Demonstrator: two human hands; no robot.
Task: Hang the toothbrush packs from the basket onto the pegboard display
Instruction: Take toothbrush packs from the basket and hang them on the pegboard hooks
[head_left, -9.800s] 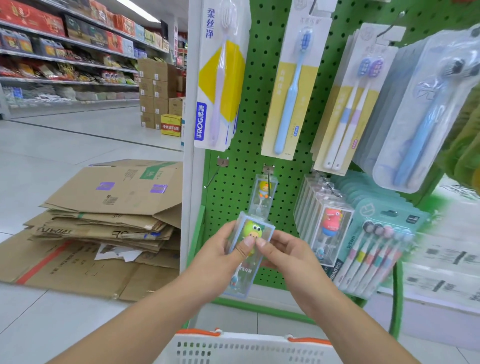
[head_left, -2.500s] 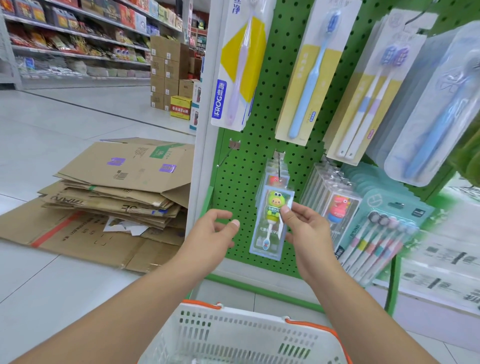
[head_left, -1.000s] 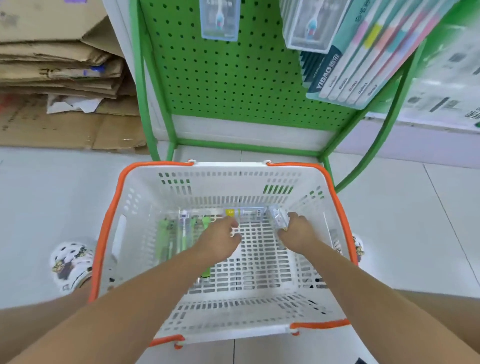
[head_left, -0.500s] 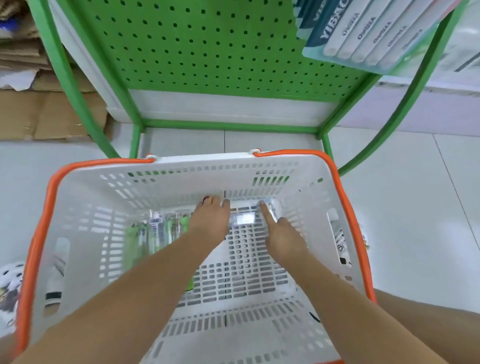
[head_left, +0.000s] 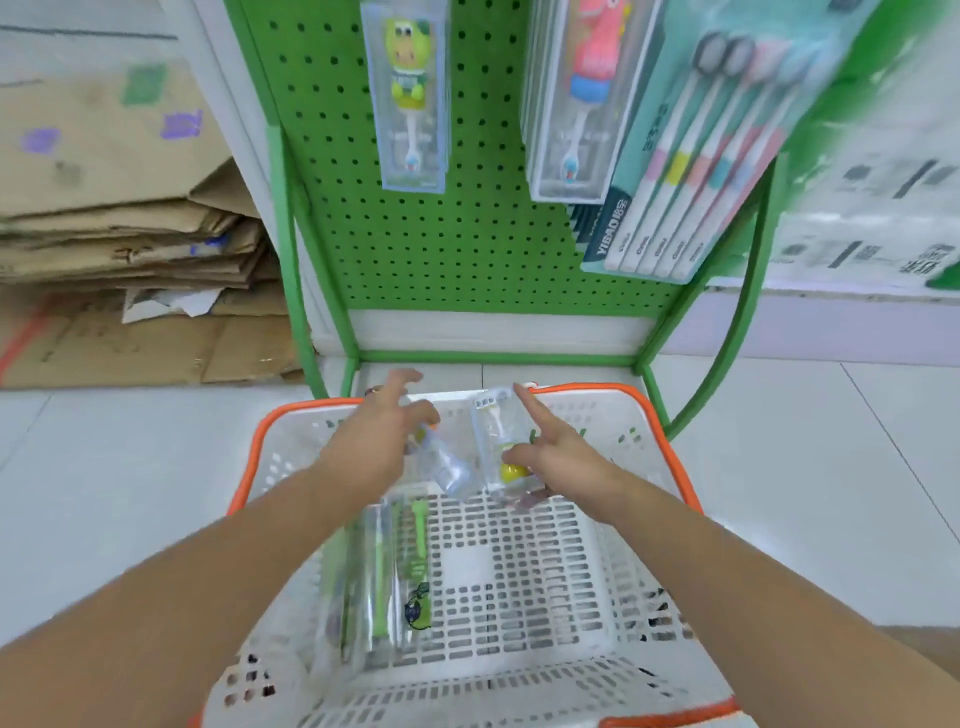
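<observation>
Clear plastic toothbrush pack with a yellow figure (head_left: 501, 452), pinched by the right hand (head_left: 558, 457) above the white slotted basket with orange rim (head_left: 670, 467); the left hand (head_left: 374, 447) grips a second clear pack (head_left: 444, 465). Step judged: lifting packs; next, threading each hang hole onto a hook of the green pegboard (head_left: 457, 249) above the basket. Green packs (head_left: 395, 566) remain in the basket; hung packs (head_left: 413, 93) crowd the hooks.

I count two clear toothbrush packs lifted over the basket (head_left: 670, 447): one in my left grip (head_left: 382, 441), a clear pack (head_left: 447, 465), and one in my right grip (head_left: 558, 449), a pack with a yellow figure (head_left: 501, 441). Near the basket's left side lies a blurred bundle of green packs (head_left: 384, 566), too smeared to count. On the pegboard (head_left: 467, 249) hangs one green-figure pack (head_left: 410, 98), one stack of pink-figure packs (head_left: 576, 98) and one multi-brush pack (head_left: 691, 171).
</observation>
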